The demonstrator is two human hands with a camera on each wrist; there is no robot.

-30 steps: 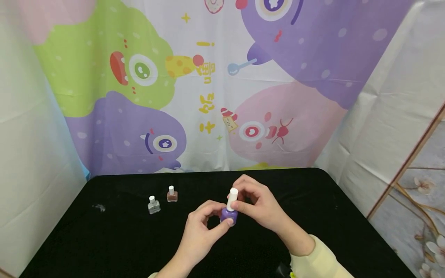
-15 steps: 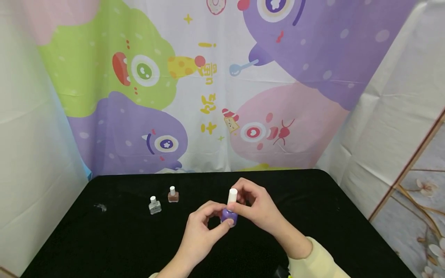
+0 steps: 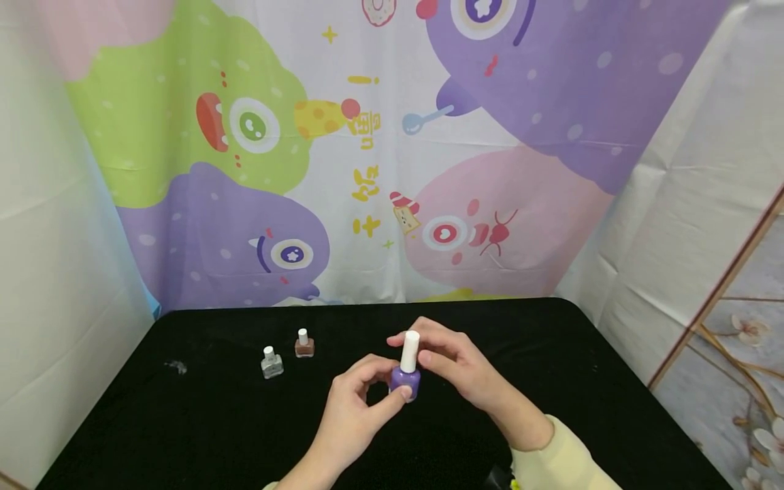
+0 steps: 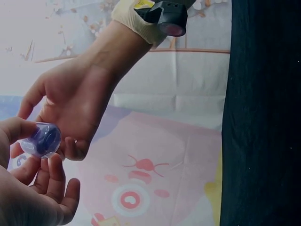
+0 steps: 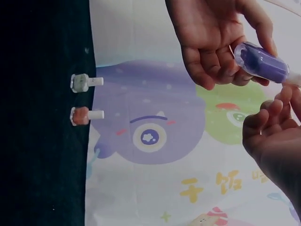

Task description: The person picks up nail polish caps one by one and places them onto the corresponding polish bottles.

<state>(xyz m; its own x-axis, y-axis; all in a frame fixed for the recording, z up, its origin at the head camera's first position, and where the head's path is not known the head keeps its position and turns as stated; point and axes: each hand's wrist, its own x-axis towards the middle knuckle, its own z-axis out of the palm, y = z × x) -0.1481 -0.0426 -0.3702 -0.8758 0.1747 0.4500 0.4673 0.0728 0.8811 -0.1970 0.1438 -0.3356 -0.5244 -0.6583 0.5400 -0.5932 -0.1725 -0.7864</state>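
Note:
My left hand (image 3: 355, 405) pinches a bottle of purple nail polish (image 3: 405, 380) between thumb and fingers, above the table. The bottle stands nearly upright with its white cap (image 3: 410, 351) on top. Around that cap my right hand (image 3: 459, 361) is held loosely, its thumb apart from the cap and its index finger passing behind. Whether a right fingertip still touches the cap is hard to tell. From below, the left wrist view shows the bottle's clear base (image 4: 44, 140). In the right wrist view, the purple glass (image 5: 263, 63) lies in the left fingers.
On the black-covered table (image 3: 202, 422), a clear or greyish nail polish bottle (image 3: 272, 365) and a brownish-pink one (image 3: 303, 345) stand at the left, white caps on. A small pale smudge (image 3: 175, 367) marks the cloth. Behind hangs a cartoon-printed curtain (image 3: 392, 272).
The right thumb has come off the white cap and the right fingers have loosened and spread. The left hand keeps hold of the bottle in nearly the same place.

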